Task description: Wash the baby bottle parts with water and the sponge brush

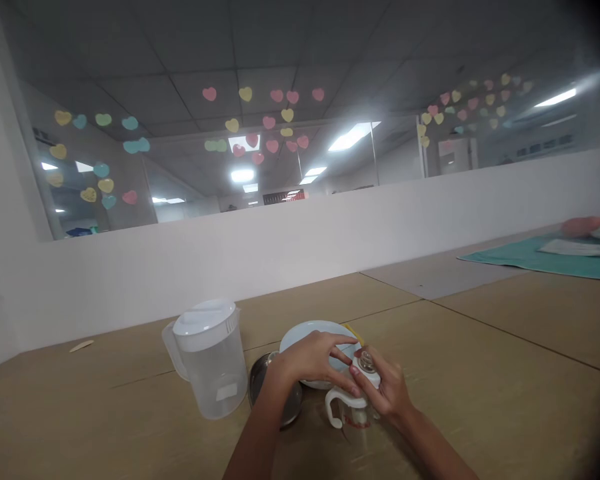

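Observation:
A small glass teapot [357, 420] with a white handle and white collar stands on the table close to me. My right hand [387, 387] is closed round its clear-knobbed lid [366, 362] at the top. Reaching over from the left, my left hand [317, 357] has its fingers apart, with fingertips near the lid and the collar; whether they touch is unclear. Behind my hands is a pale blue bowl [300, 331], with a thin yellow stick [354, 333] at its right rim. A dark metal pan [291, 407] lies partly hidden under my left forearm.
A clear plastic pitcher [217, 377] with a white lid stands on the left of the brown table [480, 373]. A flat tan piece [82, 346] lies farther left. At the far right a teal cloth [525, 257] holds blurred items. A white wall and window are behind.

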Tool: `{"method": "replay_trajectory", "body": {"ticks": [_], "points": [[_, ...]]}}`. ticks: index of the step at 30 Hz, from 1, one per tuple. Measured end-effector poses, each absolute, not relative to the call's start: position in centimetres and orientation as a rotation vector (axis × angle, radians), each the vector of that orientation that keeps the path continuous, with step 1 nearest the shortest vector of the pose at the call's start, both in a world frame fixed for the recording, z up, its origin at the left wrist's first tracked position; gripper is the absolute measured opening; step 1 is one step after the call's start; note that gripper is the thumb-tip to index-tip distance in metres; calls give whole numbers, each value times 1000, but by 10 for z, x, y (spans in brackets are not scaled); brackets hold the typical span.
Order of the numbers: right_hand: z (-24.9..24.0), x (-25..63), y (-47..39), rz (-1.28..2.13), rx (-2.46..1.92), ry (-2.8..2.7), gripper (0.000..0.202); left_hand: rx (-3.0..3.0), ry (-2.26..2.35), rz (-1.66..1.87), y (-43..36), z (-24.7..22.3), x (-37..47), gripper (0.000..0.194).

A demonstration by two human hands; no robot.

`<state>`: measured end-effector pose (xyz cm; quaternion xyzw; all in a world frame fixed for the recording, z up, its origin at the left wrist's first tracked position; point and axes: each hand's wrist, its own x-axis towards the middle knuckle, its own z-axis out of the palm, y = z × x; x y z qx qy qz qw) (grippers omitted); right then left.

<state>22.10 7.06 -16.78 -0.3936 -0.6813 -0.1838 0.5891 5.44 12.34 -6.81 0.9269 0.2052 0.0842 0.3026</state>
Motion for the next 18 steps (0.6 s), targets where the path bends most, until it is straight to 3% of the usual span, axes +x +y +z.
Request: {"method": "replay_trajectory", "body": {"ticks": [9, 18], "points": [[-170, 212, 67, -456, -937, -1639, 12, 2433, 622, 255, 125, -69, 53, 71], [-164, 205, 69, -517, -884, -1666, 10, 2393, 523, 245, 131, -78, 56, 75]]}}
